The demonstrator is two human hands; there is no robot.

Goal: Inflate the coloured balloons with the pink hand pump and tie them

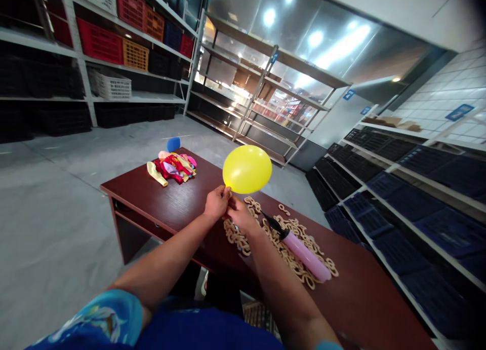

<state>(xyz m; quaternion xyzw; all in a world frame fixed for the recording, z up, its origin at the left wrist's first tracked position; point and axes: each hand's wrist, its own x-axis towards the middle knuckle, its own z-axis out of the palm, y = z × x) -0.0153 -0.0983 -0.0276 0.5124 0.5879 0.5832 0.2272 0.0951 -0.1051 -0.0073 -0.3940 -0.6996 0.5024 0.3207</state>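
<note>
An inflated yellow balloon point(247, 168) hangs over the table, its neck pointing down toward me. My left hand point(216, 202) is closed on the neck with thumb and fingers pinched together. Right beside it, my right hand point(240, 213) has its fingers closed at the same neck, touching the left fingertips; the very end of the neck is hidden between them. To the right of my hands, a pink balloon pump point(307, 256) with a black nozzle lies on a spread of beige wooden number and letter-like shapes point(298, 233).
Uninflated balloons point(174, 166) in several colours lie piled at the far left of the dark red-brown table point(152, 200). A blue chair back point(173, 144) shows behind it. Shelves with crates point(100, 41) stand left, racks with dark bins point(383, 188) right, a metal shelf point(261, 86) behind.
</note>
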